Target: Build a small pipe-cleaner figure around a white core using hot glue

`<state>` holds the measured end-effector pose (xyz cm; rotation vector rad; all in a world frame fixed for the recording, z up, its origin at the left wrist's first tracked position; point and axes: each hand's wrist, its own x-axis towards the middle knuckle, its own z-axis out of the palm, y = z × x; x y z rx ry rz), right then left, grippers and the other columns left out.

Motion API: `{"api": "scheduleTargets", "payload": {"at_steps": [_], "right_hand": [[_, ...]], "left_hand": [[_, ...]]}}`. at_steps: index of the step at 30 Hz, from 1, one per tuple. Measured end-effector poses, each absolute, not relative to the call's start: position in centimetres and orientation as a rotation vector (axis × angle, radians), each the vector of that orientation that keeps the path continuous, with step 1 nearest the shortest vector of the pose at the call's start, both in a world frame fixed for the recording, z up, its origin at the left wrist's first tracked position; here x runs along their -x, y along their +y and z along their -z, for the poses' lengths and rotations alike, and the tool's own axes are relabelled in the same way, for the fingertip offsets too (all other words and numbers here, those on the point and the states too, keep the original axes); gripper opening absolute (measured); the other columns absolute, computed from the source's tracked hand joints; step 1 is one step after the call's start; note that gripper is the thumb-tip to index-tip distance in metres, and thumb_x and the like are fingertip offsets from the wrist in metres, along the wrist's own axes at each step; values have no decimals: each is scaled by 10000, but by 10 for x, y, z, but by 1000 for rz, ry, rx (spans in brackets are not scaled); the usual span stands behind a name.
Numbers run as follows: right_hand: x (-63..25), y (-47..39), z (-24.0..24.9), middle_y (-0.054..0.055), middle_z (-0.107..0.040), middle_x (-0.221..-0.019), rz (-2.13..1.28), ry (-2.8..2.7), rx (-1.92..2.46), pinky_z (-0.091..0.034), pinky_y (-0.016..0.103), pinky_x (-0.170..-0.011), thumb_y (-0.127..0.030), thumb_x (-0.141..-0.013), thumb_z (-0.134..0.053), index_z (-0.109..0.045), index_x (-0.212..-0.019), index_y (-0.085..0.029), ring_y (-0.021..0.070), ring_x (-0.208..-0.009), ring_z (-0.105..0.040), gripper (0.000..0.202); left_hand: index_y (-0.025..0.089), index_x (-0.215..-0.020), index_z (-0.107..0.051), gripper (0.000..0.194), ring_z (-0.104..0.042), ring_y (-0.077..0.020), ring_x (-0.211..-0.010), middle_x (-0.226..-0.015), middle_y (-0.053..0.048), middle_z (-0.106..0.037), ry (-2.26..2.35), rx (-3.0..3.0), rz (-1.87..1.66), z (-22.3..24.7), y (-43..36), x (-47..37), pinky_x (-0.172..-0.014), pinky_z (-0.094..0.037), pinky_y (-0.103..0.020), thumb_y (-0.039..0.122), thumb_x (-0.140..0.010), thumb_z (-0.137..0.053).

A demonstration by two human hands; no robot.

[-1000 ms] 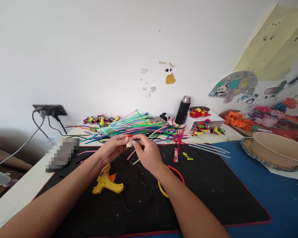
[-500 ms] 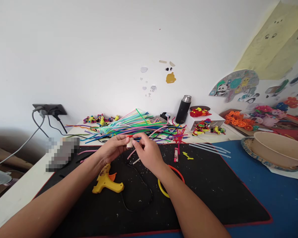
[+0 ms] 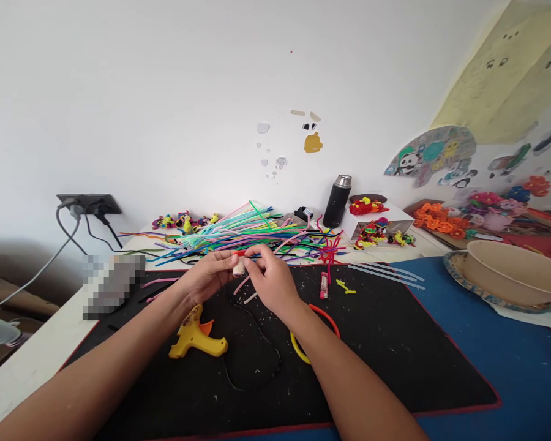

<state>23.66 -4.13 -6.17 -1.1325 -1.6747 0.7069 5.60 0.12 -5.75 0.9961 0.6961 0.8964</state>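
Both hands meet over the far side of the black mat (image 3: pixel 386 355). Between their fingertips is a small beige piece with a red top (image 3: pixel 239 266); its exact kind is too small to make out. My left hand (image 3: pixel 209 272) pinches it from the left, thumb on top. From the right, my right hand (image 3: pixel 273 282) has its thumb and fingers closed at the piece, partly hiding it. Below my left hand lies a yellow glue gun (image 3: pixel 198 340) with an orange trigger. A red and yellow ring (image 3: pixel 299 349) is partly covered by my right forearm.
Colourful pipe cleaners (image 3: pixel 239 236) are heaped behind the mat. A black thermos (image 3: pixel 337 201) stands by a white box (image 3: pixel 395 217). Clear glue sticks (image 3: pixel 386 272) lie at the mat's far right edge, near a beige bowl (image 3: pixel 514 269). A power strip (image 3: pixel 89 203) is at left.
The camera view has shifted very slightly. Both hands keep their grip, and the beige and red piece looks slightly turned between the fingers.
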Motion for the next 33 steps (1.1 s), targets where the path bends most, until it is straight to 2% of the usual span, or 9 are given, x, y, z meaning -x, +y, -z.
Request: {"api": "scheduleTargets", "payload": {"at_steps": [5,11,21,27,33], "right_hand": [[-237,-41,61,-56,-531,-587,-742,-1613,1088,-332,264,-523,-393,-992,-541,-644,-1048,-243,152,-512,-509,191],[-242,-36,61,-63,-523,-591,-853,-1470,1050,-386,261,-497,-450,-1000,-540,-605,-1166,-241,147,-488,-525,275],[-242,-32,68,-54,-559,-593,-968,-1495,1058,-390,254,-466,-457,-996,-543,-627,-1004,-229,139,-460,-533,243],[-243,-31,68,-53,-531,-545,-967,-1513,1088,-372,247,-476,-412,-983,-538,-633,-892,-213,138,-458,-515,238],[-242,-29,72,-57,-524,-549,-965,-1536,1090,-356,242,-484,-418,-985,-533,-629,-885,-223,138,-474,-513,239]], "left_hand": [[117,-716,-742,298,-543,-133,-636,-658,-27,-635,687,-1073,-924,53,0,-57,-676,-465,-253,355,-708,-921],[131,-781,-759,291,-555,-147,-668,-680,-27,-653,731,-1186,-991,50,-1,-56,-698,-445,-264,360,-700,-920],[156,-851,-740,349,-569,-147,-681,-738,-5,-675,857,-1403,-980,42,-7,-60,-701,-453,-270,375,-658,-933],[180,-876,-684,367,-623,-177,-778,-828,-6,-684,946,-1515,-1033,40,-10,-60,-774,-501,-307,402,-682,-902],[182,-893,-668,377,-647,-194,-786,-843,-23,-697,1017,-1652,-1038,39,-11,-60,-771,-530,-340,449,-711,-864]]}}
